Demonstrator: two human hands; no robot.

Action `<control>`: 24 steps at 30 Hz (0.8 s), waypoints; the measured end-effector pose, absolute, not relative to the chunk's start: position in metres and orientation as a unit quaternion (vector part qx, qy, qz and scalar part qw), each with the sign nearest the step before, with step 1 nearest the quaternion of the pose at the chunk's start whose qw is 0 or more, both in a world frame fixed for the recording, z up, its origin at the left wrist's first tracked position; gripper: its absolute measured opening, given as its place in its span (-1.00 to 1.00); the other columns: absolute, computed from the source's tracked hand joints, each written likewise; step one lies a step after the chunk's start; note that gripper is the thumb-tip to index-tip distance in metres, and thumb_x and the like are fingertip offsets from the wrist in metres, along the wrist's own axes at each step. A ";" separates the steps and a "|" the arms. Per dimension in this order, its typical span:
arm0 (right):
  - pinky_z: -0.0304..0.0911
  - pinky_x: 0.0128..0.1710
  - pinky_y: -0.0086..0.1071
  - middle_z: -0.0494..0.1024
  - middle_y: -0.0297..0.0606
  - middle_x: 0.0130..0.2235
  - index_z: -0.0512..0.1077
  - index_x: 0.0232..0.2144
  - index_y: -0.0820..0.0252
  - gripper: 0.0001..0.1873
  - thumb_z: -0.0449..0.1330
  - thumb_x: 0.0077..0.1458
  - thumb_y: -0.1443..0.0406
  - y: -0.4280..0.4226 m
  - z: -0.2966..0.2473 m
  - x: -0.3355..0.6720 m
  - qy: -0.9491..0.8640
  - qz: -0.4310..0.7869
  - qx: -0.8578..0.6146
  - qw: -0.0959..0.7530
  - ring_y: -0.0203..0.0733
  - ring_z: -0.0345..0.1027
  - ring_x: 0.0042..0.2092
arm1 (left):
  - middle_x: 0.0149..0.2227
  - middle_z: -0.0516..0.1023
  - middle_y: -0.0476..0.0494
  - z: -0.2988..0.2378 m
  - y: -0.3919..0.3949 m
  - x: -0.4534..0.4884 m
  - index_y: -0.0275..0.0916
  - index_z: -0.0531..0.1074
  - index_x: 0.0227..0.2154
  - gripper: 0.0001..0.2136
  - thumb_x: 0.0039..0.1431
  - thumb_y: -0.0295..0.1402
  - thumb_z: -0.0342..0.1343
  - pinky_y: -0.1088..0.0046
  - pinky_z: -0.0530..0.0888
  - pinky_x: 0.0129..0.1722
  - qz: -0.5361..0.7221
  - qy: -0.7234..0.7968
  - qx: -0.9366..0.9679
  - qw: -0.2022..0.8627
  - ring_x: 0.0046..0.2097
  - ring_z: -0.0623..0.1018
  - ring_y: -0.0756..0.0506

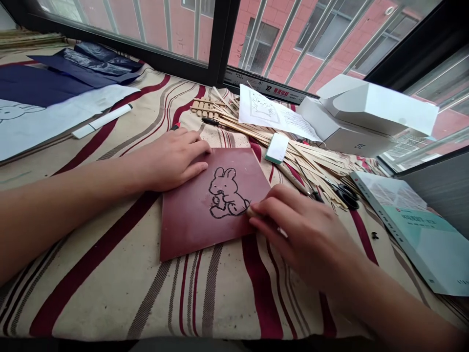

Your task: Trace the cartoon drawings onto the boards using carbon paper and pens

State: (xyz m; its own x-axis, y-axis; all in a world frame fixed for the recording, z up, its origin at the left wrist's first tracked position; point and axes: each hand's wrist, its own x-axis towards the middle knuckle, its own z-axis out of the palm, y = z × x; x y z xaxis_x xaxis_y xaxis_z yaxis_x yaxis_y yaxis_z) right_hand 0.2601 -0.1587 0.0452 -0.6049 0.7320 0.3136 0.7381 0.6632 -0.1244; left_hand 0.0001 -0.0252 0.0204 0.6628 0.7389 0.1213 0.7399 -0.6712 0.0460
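Wht ZTE box (351,139) sat nr window frame (222,44), flap up; printed sheet (274,115) just L of it. Thin wood strips (252,129) lay scattered on striped cloth (110,298), w/ wht/grn block (277,148) & blk-handled scissors (346,195) among them. Bk (414,234) lay far R; wht marker (102,121), wht paper (40,129) & dk-blue sheets (36,83) far L.

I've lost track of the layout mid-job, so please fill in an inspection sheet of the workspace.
Surface: striped cloth, light with dark red bands.
Job's things: reddish-brown board lying flat, bearing a black-outlined animal drawing.
Clutter: thin strips, white block, paper sheet, scissors and white box beyond or right of the board; book at far right; dark blue sheets and white pen at left.
Hands: left hand rests on the board's upper left; right hand pinches a small, mostly hidden object at its right edge.
Cables: nothing seen.
Surroundings: barred window, pink building outside.
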 end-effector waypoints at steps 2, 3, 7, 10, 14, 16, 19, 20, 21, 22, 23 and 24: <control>0.26 -0.39 -0.35 0.49 -0.19 -0.32 0.54 -0.30 0.32 -0.83 0.18 0.36 0.41 -0.159 0.045 0.260 -0.909 0.029 -0.374 0.180 -0.19 0.39 -0.39 | 0.09 0.51 -0.40 0.020 -0.025 0.000 -0.31 0.48 0.13 -0.42 0.35 -0.04 -0.24 0.00 0.37 0.24 -0.066 -0.404 -0.912 0.002 0.12 0.50 -0.38; 0.26 -0.39 -0.36 0.49 -0.20 -0.32 0.54 -0.30 0.32 -0.82 0.17 0.37 0.41 -0.158 0.045 0.260 -0.911 0.039 -0.369 0.181 -0.20 0.39 -0.39 | 0.08 0.51 -0.41 0.020 -0.025 0.000 -0.31 0.48 0.13 -0.42 0.35 -0.04 -0.24 0.00 0.37 0.25 -0.067 -0.404 -0.912 0.000 0.12 0.50 -0.38; 0.29 -0.36 -0.33 0.53 -0.16 -0.28 0.53 -0.29 0.32 -0.88 0.21 0.33 0.43 -0.155 0.047 0.264 -0.888 0.000 -0.429 0.166 -0.15 0.43 -0.35 | 0.08 0.51 -0.40 0.019 -0.024 0.000 -0.29 0.48 0.13 -0.43 0.35 -0.04 -0.23 -0.02 0.37 0.24 -0.071 -0.402 -0.913 -0.003 0.13 0.49 -0.39; 0.30 -0.37 -0.33 0.51 -0.17 -0.29 0.54 -0.29 0.33 -0.85 0.20 0.34 0.42 -0.156 0.047 0.263 -0.898 0.018 -0.402 0.175 -0.16 0.42 -0.37 | 0.06 0.51 -0.41 0.017 -0.022 -0.002 -0.30 0.48 0.12 -0.42 0.35 -0.03 -0.23 -0.04 0.38 0.22 -0.077 -0.395 -0.915 -0.002 0.11 0.49 -0.40; 0.29 -0.37 -0.32 0.51 -0.16 -0.29 0.55 -0.28 0.34 -0.86 0.20 0.35 0.41 -0.158 0.045 0.260 -0.894 0.009 -0.414 0.170 -0.14 0.43 -0.36 | 0.04 0.52 -0.38 0.014 -0.020 -0.003 -0.27 0.49 0.10 -0.44 0.36 -0.02 -0.22 -0.02 0.38 0.21 -0.093 -0.388 -0.917 0.000 0.08 0.49 -0.37; 0.27 -0.37 -0.31 0.51 -0.16 -0.29 0.53 -0.29 0.34 -0.88 0.22 0.33 0.43 -0.159 0.044 0.259 -0.880 -0.014 -0.443 0.170 -0.13 0.42 -0.36 | 0.04 0.52 -0.39 0.014 -0.020 -0.003 -0.28 0.49 0.09 -0.43 0.36 -0.01 -0.24 -0.03 0.39 0.20 -0.090 -0.383 -0.919 0.009 0.07 0.50 -0.37; 0.27 -0.39 -0.33 0.49 -0.17 -0.30 0.51 -0.32 0.33 -0.85 0.21 0.33 0.43 -0.160 0.044 0.256 -0.895 0.002 -0.411 0.177 -0.16 0.39 -0.38 | 0.03 0.52 -0.43 0.014 -0.020 -0.003 -0.32 0.49 0.09 -0.40 0.35 -0.02 -0.27 -0.05 0.41 0.18 -0.085 -0.379 -0.921 0.018 0.06 0.50 -0.40; 0.27 -0.39 -0.33 0.49 -0.18 -0.31 0.51 -0.33 0.33 -0.84 0.20 0.34 0.42 -0.160 0.044 0.255 -0.900 0.010 -0.399 0.177 -0.17 0.39 -0.39 | 0.03 0.52 -0.44 0.014 -0.020 -0.003 -0.33 0.49 0.08 -0.40 0.35 -0.02 -0.27 -0.06 0.41 0.17 -0.085 -0.380 -0.921 0.020 0.06 0.50 -0.40; 0.28 -0.39 -0.33 0.49 -0.18 -0.31 0.51 -0.33 0.33 -0.84 0.21 0.34 0.42 -0.160 0.044 0.254 -0.900 0.015 -0.400 0.176 -0.17 0.39 -0.39 | 0.03 0.52 -0.44 0.014 -0.020 -0.003 -0.33 0.50 0.08 -0.40 0.35 -0.02 -0.28 -0.06 0.41 0.17 -0.086 -0.382 -0.920 0.021 0.05 0.51 -0.40; 0.28 -0.38 -0.33 0.49 -0.18 -0.31 0.51 -0.32 0.33 -0.85 0.21 0.34 0.42 -0.160 0.045 0.254 -0.895 0.011 -0.410 0.175 -0.16 0.40 -0.38 | 0.03 0.52 -0.44 0.014 -0.020 -0.003 -0.33 0.50 0.08 -0.39 0.35 -0.02 -0.28 -0.05 0.41 0.17 -0.086 -0.384 -0.919 0.022 0.05 0.51 -0.40; 0.28 -0.38 -0.33 0.49 -0.17 -0.30 0.52 -0.31 0.34 -0.87 0.21 0.33 0.43 -0.159 0.045 0.254 -0.888 0.004 -0.424 0.175 -0.16 0.41 -0.38 | 0.04 0.52 -0.43 0.014 -0.020 -0.003 -0.32 0.50 0.08 -0.39 0.35 -0.02 -0.28 -0.05 0.41 0.17 -0.086 -0.386 -0.918 0.022 0.05 0.51 -0.40; 0.28 -0.37 -0.33 0.50 -0.16 -0.29 0.52 -0.30 0.34 -0.89 0.22 0.32 0.44 -0.159 0.045 0.254 -0.883 -0.001 -0.436 0.174 -0.15 0.41 -0.37 | 0.04 0.52 -0.43 0.014 -0.019 -0.003 -0.32 0.50 0.08 -0.40 0.34 -0.01 -0.27 -0.05 0.41 0.17 -0.085 -0.386 -0.918 0.022 0.05 0.51 -0.40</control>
State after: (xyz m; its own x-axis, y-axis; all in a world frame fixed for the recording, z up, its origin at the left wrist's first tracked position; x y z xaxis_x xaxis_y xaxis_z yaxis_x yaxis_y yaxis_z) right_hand 0.2536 -0.1589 0.0448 -0.5592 0.7693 0.3089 0.7699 0.6201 -0.1506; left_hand -0.0025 -0.0194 0.0140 0.6869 0.7059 0.1732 0.7133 -0.7004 0.0257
